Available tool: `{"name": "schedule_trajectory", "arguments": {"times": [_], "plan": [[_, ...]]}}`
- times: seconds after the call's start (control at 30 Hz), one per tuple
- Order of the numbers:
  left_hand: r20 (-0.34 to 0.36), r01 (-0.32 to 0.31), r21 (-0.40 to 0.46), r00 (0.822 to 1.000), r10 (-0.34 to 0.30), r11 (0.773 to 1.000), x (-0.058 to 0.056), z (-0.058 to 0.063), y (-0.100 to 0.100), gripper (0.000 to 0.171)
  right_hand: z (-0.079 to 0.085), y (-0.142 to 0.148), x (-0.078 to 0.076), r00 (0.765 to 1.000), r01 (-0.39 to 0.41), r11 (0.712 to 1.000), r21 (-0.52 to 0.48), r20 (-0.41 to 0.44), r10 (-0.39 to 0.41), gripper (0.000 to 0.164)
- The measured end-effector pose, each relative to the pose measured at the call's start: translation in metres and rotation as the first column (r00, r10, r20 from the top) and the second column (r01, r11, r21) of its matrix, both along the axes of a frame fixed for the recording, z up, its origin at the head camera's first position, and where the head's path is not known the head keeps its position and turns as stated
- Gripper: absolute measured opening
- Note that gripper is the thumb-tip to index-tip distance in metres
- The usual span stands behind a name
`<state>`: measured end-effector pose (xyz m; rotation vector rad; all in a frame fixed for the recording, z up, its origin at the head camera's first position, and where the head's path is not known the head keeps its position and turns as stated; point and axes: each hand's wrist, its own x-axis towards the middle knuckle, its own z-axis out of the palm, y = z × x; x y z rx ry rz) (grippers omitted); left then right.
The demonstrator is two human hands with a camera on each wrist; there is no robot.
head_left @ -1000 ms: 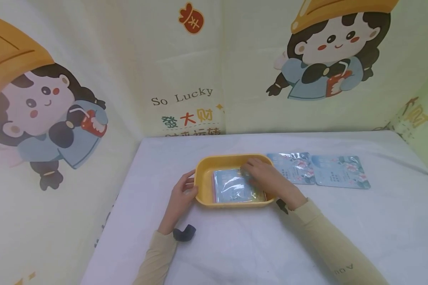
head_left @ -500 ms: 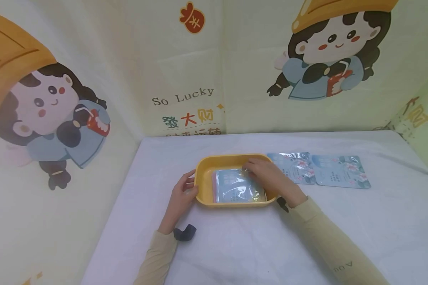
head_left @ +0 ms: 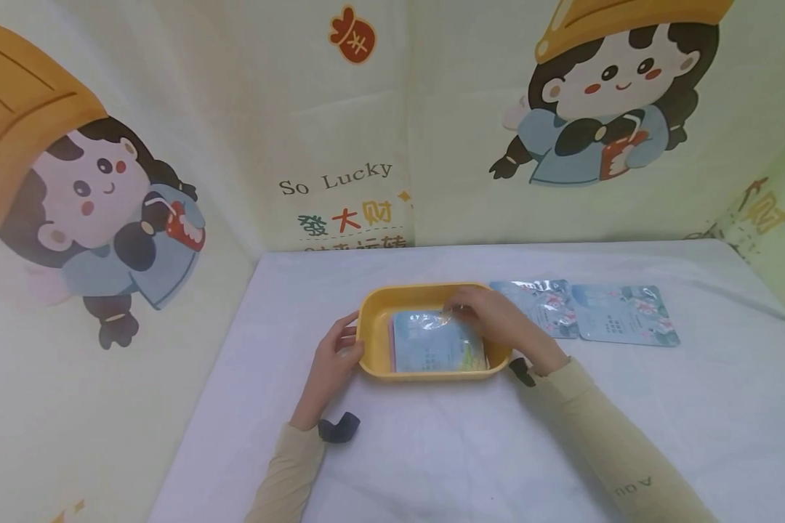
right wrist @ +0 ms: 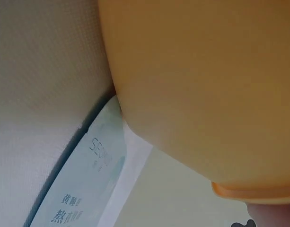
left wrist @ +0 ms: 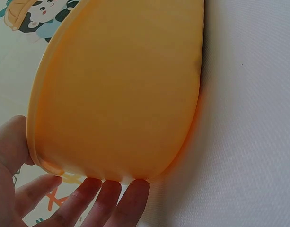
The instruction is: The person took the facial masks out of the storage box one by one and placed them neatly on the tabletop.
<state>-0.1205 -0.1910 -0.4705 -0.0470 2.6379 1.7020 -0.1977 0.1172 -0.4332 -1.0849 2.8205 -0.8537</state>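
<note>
Top packet [head_left: 432,345], light blue and glossy, lies inside the yellow tray [head_left: 381,341], which rests on the cloth-covered bench [head_left: 432,450]. A pink edge [head_left: 392,349] shows along the packet's left side (probably another item beneath; the count cannot be read from above).

Status, left hand [head_left: 332,359]: grasping the left end of the tray. The fingers [left wrist: 109,189] bear on the outer wall and the thumb lies at the rim, so the tray is judged to be steadied.

Status, right hand [head_left: 480,312]: reaching over the right end of the tray, fingers bent down at the far edge of the top packet. Whether they pinch the packet or only touch it cannot be told; the right wrist view shows mainly the tray wall.

Progress: judged partial. At least one packet is in the tray, roughly flat. Two similar packets, the nearer packet [head_left: 549,309] and the outer packet [head_left: 626,314], lie side by side on the bench to the right of the tray. Alignment of the tray contents appears to be the step in hand; handling of the two outside packets, if required, remains.
</note>
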Motion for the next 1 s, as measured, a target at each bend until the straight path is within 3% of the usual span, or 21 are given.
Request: {"name": "schedule_trajectory", "arguments": {"times": [0.13,0.43,0.57,1.0], "plan": [[0.012,0.002,0.004,1.000,-0.002,1.000,0.000,0.000,0.000,0.055,0.001,0.002,-0.001,0.997,0.000,0.999,-0.047,0.078,0.004,0.016],[0.030,0.003,-0.001,1.000,-0.003,1.000,0.004,0.011,0.005,0.055,0.009,0.007,0.000,0.990,-0.019,0.990,-0.142,0.134,0.038,0.018],[0.008,0.007,0.005,1.000,-0.007,1.000,0.001,0.002,0.001,0.055,0.012,0.010,-0.001,0.991,-0.018,0.988,-0.156,0.132,0.039,0.019],[-0.001,0.005,-0.010,1.000,-0.005,1.000,-0.001,0.001,0.001,0.056,0.021,0.020,-0.002,0.995,-0.036,0.977,-0.212,0.081,0.055,0.019]]}}
